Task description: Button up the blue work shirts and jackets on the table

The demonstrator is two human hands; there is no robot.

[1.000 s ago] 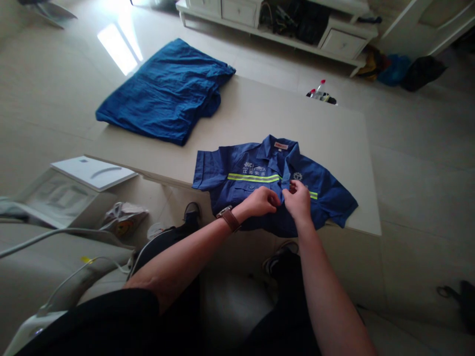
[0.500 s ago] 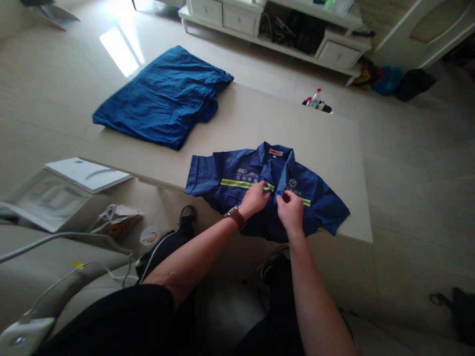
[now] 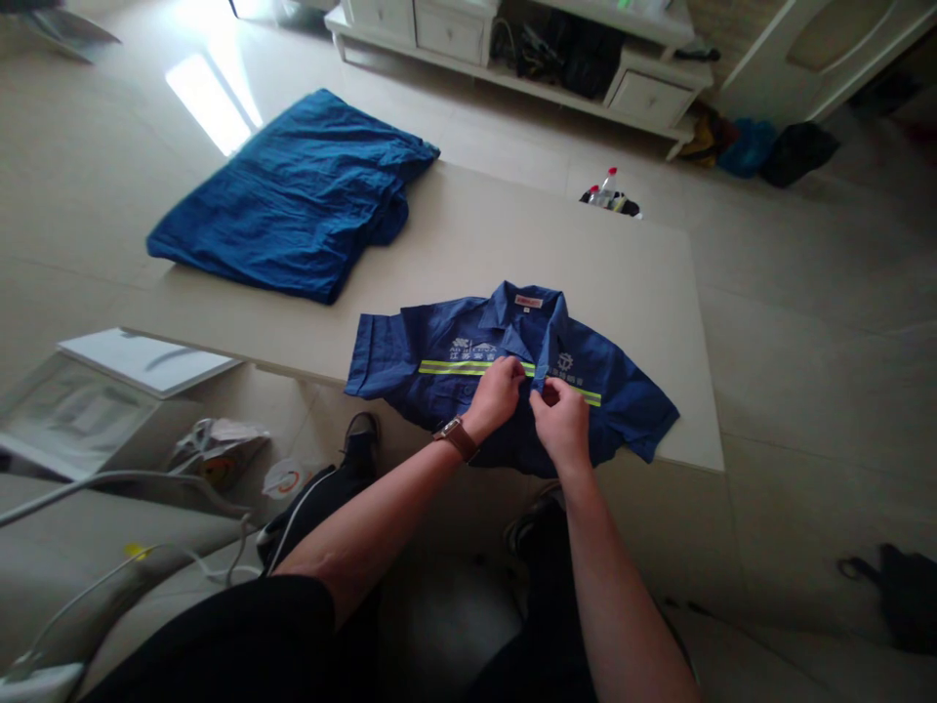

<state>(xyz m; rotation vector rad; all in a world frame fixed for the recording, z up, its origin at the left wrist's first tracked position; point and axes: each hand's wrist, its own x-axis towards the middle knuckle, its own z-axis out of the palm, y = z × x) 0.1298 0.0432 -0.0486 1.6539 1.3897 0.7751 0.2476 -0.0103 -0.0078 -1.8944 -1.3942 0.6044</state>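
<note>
A dark blue short-sleeved work shirt [image 3: 446, 332] lies front up at the table's near edge, its collar pointing away from me. A yellow-green reflective stripe crosses its chest, with white print above. My left hand [image 3: 499, 395], a brown-strapped watch at the wrist, pinches the front opening beside the stripe. Just to its right, my right hand [image 3: 562, 420] is closed on the other front edge of the shirt, below the collar. The two hands are close together. Whatever lies between the fingertips is too small to make out. The lower part of the shirt droops over the table edge.
Folded blue cloth [image 3: 293, 195] lies on the left of the pale table [image 3: 630, 283]. Red-capped bottles [image 3: 604, 187] show past its far edge. A white cabinet [image 3: 450, 34] stands beyond. At lower left are a white box [image 3: 88, 400] and a cable [image 3: 146, 476].
My two hands have drawn a little closer together at the shirt's front opening. The whole scene has shifted slightly left as the camera turned.
</note>
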